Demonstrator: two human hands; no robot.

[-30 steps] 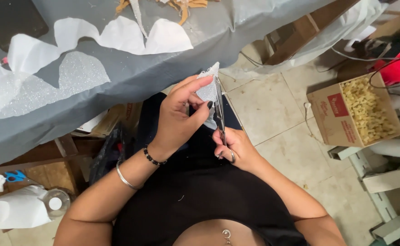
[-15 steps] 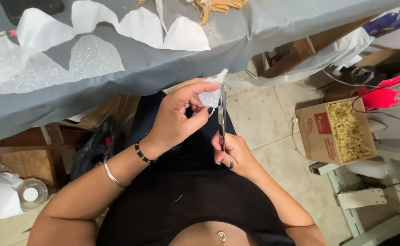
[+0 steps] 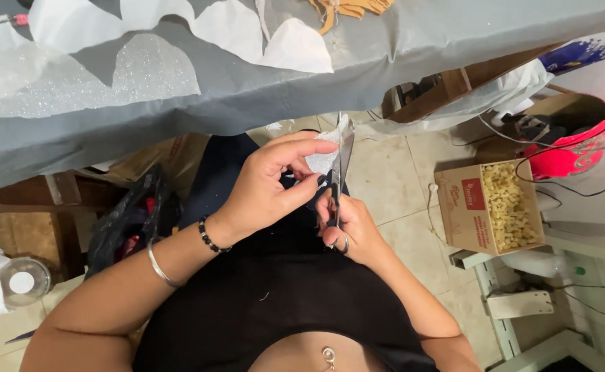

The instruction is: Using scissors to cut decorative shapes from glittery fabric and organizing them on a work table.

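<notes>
while the person sits low before the desk [image 3: 302, 103], the left hand [image 3: 264, 189] is closed in a pinch on a small white glittery scrap [image 3: 324, 155], thumb below and fingertips curled over its top edge. the scrap sits just above and to the right of that hand's knuckles, held up in front of the dark lap. the right hand [image 3: 354, 227] is wrapped around the handles of a pair of scissors [image 3: 340, 172], fingers through the loops, with the blades pointing up and away from the body. the blades run along the right edge of the scrap, touching it or very nearly so; whether they are parted cannot be told. both hands are close together, almost touching, below the desk's front edge. a beaded bracelet and a thin metal bangle sit on the left wrist. on the grey cloth covering the desk lie white scalloped cut shapes [image 3: 275, 38] and a glittery sheet [image 3: 102, 79] with the same curved outline. on the tiled floor to the right stands an open cardboard box [image 3: 495, 207] filled with small pale pieces, and beyond it a red bucket [image 3: 567, 158] with dark cables trailing over it.
</notes>
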